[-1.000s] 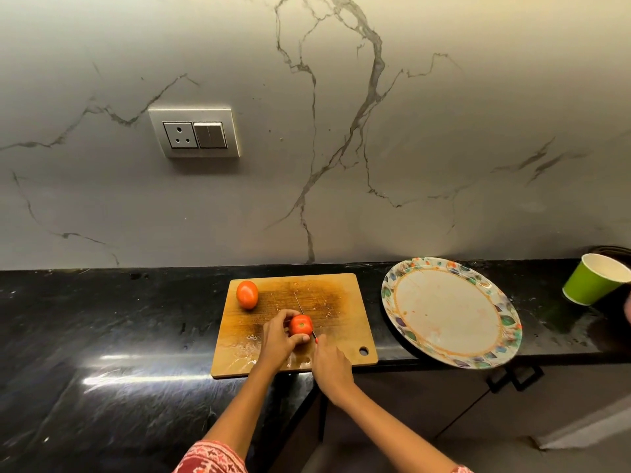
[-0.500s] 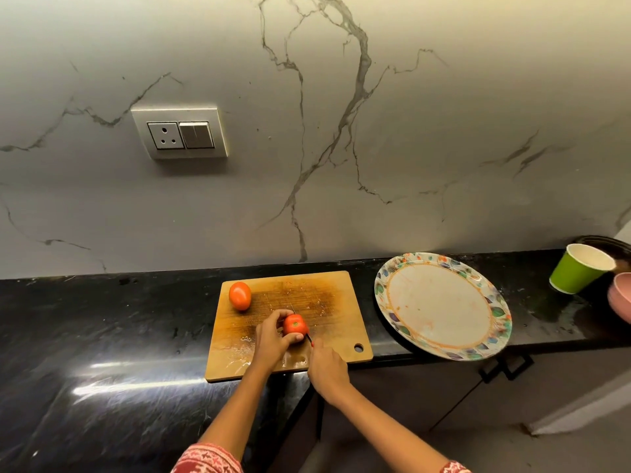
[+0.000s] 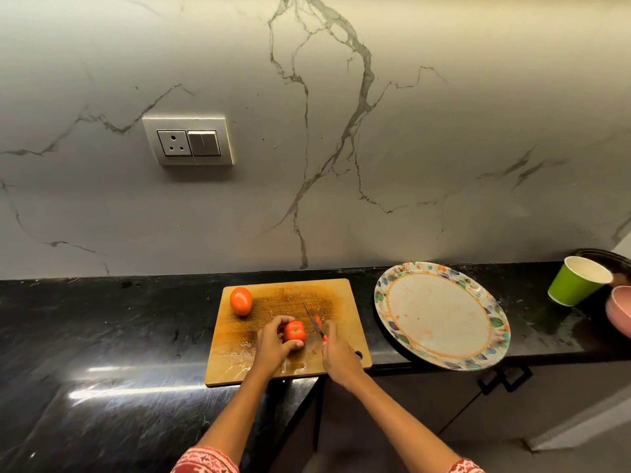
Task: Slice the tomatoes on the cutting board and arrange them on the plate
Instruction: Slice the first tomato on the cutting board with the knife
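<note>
Hands work at the near edge of the wooden cutting board (image 3: 341,295): the left hand (image 3: 273,346) curls around a red tomato (image 3: 294,331), and the right hand (image 3: 338,353) grips a knife (image 3: 313,319) just beside it, with a thin slice (image 3: 318,320) against the blade. Farther back sits a whole tomato (image 3: 241,301). The patterned plate (image 3: 440,315) lies to the right, with a green cup (image 3: 577,279) beyond.
</note>
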Available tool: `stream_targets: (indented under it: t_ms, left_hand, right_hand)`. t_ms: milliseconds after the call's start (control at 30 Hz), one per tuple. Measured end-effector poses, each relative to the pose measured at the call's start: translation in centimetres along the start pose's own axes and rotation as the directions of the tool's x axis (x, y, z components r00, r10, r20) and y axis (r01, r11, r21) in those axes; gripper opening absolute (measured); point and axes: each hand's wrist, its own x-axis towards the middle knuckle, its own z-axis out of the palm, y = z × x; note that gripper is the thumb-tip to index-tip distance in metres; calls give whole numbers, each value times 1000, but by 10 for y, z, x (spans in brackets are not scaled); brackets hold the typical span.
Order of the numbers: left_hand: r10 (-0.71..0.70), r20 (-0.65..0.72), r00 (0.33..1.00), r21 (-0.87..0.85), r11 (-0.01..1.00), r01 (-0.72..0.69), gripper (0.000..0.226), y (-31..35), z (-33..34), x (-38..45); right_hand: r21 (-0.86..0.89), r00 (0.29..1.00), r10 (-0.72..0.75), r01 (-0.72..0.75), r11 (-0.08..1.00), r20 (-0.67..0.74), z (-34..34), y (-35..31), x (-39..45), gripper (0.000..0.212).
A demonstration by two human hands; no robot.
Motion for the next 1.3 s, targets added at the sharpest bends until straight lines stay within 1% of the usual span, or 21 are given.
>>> stream_targets:
  t_ms: [67, 133, 200, 267, 333, 533, 600, 633, 700, 733, 767, 867, 967, 1133, 1300]
  left_hand:
    - [-2, 3, 1000, 1, 1000, 2, 46, 2, 1, 0]
    - [-3, -1, 1000, -3, 1000, 3, 47, 1, 1, -1]
    - [2, -3, 1000, -8, 1000, -2, 47, 1, 1, -1]
    - [6, -3, 1000, -11, 1000, -6, 47, 2, 0, -1]
    - [2, -7, 1000, -6, 1000, -2, 46, 2, 0, -1]
    - [-2, -20, 1000, 7, 1000, 2, 46, 6, 1, -3]
    - [0, -21, 1000, -4, 1000, 0, 46, 6, 1, -3]
    - [-1, -23, 1000, -14, 1000, 1, 46, 6, 1, -4]
    - [-5, -31, 999, -40, 999, 4, 47, 5, 2, -4]
    - [-4, -36, 999, -52, 999, 2, 47, 4, 2, -4]
    - [-1, -43, 999, -61, 998, -2, 48, 3, 2, -4]
    - [2, -48, 999, -65, 998, -5, 50, 2, 3, -3]
    - [6, -42, 999, -48, 999, -8, 51, 4, 1, -2]
    - [-29, -25, 999, -59, 998, 27, 52, 4, -2, 2]
    - [-44, -19, 999, -89, 995, 42, 51, 2, -2, 3]
  right_hand:
    - [-15, 999, -52, 52, 999, -5, -6, 2, 0, 55]
    - [-61, 996, -89, 90, 994, 11, -9, 4, 0, 58]
    - [-61, 994, -107, 108, 992, 19, -8, 6, 1, 58]
    - [-20, 995, -99, 99, 995, 4, -6, 9, 3, 55]
    - [-5, 998, -54, 54, 999, -22, -6, 9, 5, 52]
    - [-45, 998, -24, 22, 999, -54, -5, 8, 4, 56]
    - [11, 996, -46, 47, 999, -82, -5, 5, 3, 51]
    - [81, 994, -61, 69, 994, -93, -4, 2, 1, 45]
    - [248, 990, -78, 106, 963, -119, -1, -4, -4, 24]
    - [297, 988, -72, 110, 948, -136, 1, -7, -7, 19]
    - [310, 988, -64, 106, 945, -142, 3, -10, -10, 20]
    - [238, 995, -45, 65, 969, -87, 8, -14, -18, 30]
    - [189, 998, -51, 59, 980, -46, 11, -18, -22, 30]
    - [157, 997, -16, 28, 987, -77, 9, -21, -19, 36]
    - [136, 999, -25, 30, 990, -37, 10, -24, -20, 30]
